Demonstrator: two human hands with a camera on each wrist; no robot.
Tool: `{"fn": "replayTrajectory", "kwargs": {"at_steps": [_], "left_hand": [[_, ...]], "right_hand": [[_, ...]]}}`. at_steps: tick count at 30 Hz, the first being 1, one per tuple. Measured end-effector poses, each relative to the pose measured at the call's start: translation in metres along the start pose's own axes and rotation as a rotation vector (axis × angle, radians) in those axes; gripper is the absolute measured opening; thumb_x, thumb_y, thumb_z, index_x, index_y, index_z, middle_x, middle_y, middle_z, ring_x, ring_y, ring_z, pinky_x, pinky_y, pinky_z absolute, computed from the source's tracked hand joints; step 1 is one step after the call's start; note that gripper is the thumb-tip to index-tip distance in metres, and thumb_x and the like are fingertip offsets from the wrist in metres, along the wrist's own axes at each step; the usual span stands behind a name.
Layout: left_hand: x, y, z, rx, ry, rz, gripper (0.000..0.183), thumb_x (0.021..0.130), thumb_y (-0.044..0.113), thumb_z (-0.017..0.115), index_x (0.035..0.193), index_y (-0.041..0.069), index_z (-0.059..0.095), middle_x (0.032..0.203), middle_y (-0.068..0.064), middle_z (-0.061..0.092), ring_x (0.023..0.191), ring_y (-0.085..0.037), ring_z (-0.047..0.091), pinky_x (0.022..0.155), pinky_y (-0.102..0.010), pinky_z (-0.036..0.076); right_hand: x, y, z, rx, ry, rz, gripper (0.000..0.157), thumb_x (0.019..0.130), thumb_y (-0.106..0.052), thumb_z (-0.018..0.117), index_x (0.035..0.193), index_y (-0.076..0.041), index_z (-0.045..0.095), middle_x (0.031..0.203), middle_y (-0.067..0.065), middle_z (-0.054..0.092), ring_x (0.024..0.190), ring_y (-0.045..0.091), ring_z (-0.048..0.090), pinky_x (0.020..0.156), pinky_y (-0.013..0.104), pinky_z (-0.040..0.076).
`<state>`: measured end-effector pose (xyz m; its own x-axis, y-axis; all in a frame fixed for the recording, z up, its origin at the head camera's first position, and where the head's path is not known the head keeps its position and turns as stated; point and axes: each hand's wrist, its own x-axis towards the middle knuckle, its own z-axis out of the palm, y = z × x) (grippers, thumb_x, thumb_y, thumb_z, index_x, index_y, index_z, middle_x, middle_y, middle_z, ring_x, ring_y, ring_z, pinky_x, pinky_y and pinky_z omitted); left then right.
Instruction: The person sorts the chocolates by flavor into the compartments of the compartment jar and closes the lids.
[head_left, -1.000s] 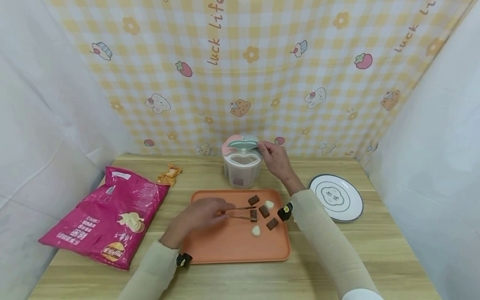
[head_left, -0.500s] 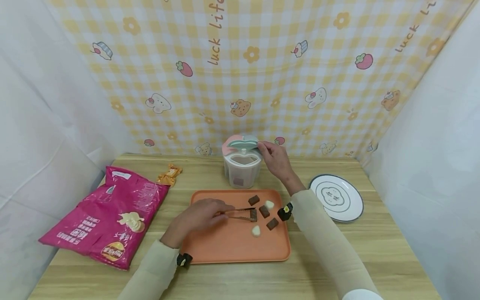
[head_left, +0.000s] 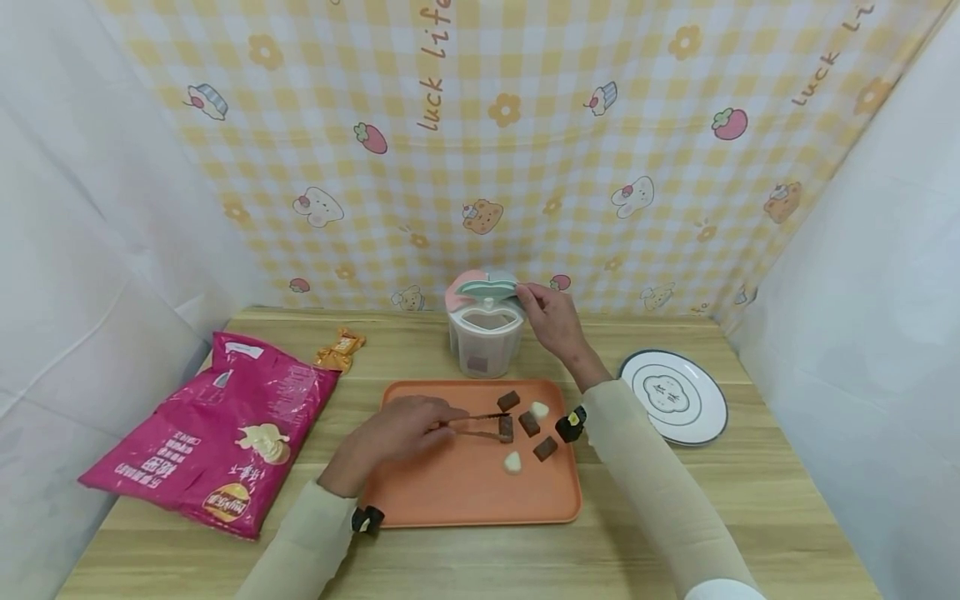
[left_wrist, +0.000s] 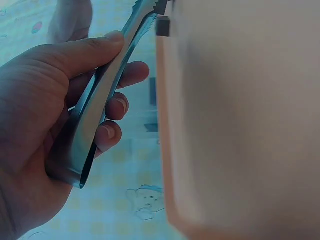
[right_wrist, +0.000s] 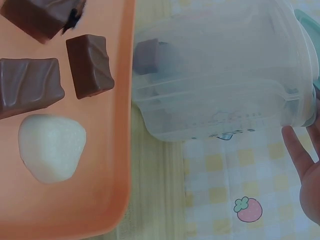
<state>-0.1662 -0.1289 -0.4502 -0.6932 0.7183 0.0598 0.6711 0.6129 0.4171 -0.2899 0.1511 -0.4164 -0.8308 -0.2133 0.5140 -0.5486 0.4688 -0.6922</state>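
Observation:
My left hand (head_left: 408, 429) holds metal tongs (left_wrist: 92, 115) over the orange tray (head_left: 435, 492). In the head view the tongs' tips stand on either side of a small brown chocolate (head_left: 506, 429); whether both touch it I cannot tell. Several other brown chocolates (head_left: 545, 448) and two whitish pieces (head_left: 512, 462) lie at the tray's right. Behind the tray stands a clear plastic container (head_left: 483, 354) with a pink and green top. My right hand (head_left: 555, 321) pinches the edge of its raised green lid (head_left: 491, 289). A dark piece (right_wrist: 146, 56) shows through the container's wall near its bottom.
A large magenta snack bag (head_left: 225, 433) lies at the left, with orange-gold wrapped packets (head_left: 337, 352) behind it. At the right is a white plate (head_left: 690, 417) with a dark rim. A checked yellow cloth (head_left: 502, 167) hangs behind the wooden table (head_left: 480, 567).
The tongs' tips have drawn slightly closer about the brown chocolate, which has shifted a little to the left. The right hand keeps the green lid raised as before.

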Motion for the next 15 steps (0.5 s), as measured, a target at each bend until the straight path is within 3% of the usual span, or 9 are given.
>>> {"fn": "replayTrajectory", "kwargs": {"at_steps": [4,9,15], "left_hand": [[-0.005,0.001,-0.011,0.035,0.034,0.008,0.031,0.101,0.015,0.069,0.132,0.013,0.072,0.109,0.000,0.073,0.094,-0.012,0.066,0.081,-0.036,0.055],[-0.012,0.007,-0.035,0.078,0.095,-0.031,0.035,0.101,0.023,0.069,0.135,0.017,0.070,0.102,0.007,0.069,0.083,-0.008,0.060,0.077,-0.033,0.054],[-0.015,0.012,-0.065,0.133,0.251,0.021,0.038,0.097,0.019,0.075,0.135,0.016,0.070,0.094,0.005,0.068,0.075,-0.008,0.057,0.067,-0.029,0.053]], "right_hand": [[0.000,0.000,0.000,-0.002,0.000,-0.005,0.029,0.109,-0.023,0.056,0.108,-0.003,0.077,0.091,0.009,0.074,0.074,0.019,0.059,0.069,0.034,0.046],[-0.001,-0.001,0.000,0.002,-0.001,0.004,0.029,0.109,-0.025,0.056,0.107,-0.004,0.077,0.088,0.007,0.073,0.073,0.020,0.057,0.068,0.033,0.045],[-0.001,0.000,0.000,0.008,-0.001,0.010,0.030,0.109,-0.025,0.056,0.111,-0.004,0.077,0.095,0.009,0.076,0.076,0.019,0.061,0.071,0.034,0.047]]}}
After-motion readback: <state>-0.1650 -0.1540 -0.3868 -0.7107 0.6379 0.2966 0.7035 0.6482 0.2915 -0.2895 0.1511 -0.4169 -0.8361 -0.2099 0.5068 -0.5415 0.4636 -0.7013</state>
